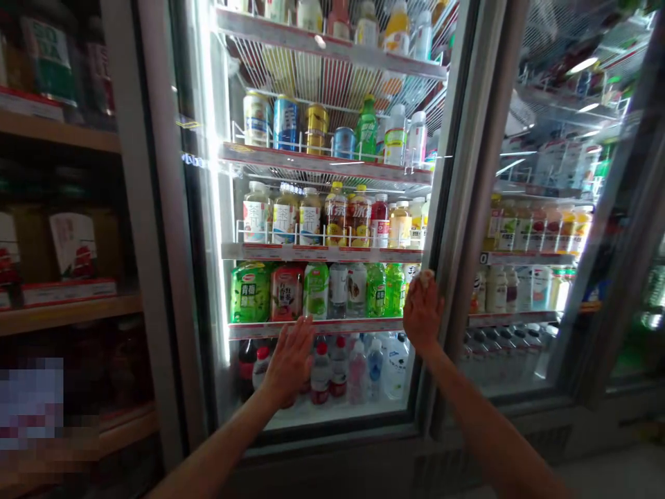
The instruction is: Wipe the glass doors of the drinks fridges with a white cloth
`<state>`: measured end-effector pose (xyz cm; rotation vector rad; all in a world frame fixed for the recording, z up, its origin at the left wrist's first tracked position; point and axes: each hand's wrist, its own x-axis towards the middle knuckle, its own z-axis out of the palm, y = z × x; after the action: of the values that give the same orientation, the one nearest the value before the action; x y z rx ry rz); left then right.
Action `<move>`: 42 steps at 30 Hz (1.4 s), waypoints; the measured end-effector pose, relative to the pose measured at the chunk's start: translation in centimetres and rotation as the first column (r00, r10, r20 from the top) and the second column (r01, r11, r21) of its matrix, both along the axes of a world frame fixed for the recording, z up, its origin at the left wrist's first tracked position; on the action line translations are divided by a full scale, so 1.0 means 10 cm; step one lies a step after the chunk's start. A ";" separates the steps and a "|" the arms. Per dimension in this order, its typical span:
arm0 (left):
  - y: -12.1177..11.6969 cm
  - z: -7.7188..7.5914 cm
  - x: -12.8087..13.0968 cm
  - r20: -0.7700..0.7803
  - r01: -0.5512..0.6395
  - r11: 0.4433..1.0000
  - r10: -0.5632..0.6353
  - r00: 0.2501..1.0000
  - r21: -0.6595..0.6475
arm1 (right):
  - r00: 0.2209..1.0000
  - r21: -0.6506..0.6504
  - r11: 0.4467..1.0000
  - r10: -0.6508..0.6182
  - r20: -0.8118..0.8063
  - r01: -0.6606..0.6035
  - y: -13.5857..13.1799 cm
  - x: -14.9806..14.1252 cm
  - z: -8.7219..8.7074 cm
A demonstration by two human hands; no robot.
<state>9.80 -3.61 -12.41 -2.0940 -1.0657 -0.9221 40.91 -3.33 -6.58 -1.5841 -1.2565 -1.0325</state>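
A glass fridge door (332, 419) with a dark frame stands in front of me, lit from inside. My left hand (288, 364) is raised before its lower middle, fingers stretched out and holding nothing; whether it touches the glass I cannot tell. Near the right edge of the pane, my right hand (423, 315) is raised with its fingers close together. A small pale wad (426, 277) shows at its fingertips, mostly covered by the hand. Behind the glass, green bottles (376, 291) and a large green tea bottle (250, 292) stand on a shelf, with red-capped bottles (321, 374) below.
Upper shelves hold cans (285, 123) and tea bottles (310, 216). To the right is another glass-fronted fridge section (519, 388) with bottles. On the left, wooden shelves (67, 313) carry boxed goods and bottles beside a grey upright post (150, 208).
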 end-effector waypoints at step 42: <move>-0.21 -0.42 -1.88 0.043 -0.369 0.920 0.377 0.925 -0.130 | 0.457 -0.484 0.707 0.705 0.543 -0.516 0.12 -2.73 -0.33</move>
<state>-9.02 -5.70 -16.58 -1.8657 -1.5258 -0.7558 13.59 -2.14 -9.89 -0.6884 -2.3638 -1.0133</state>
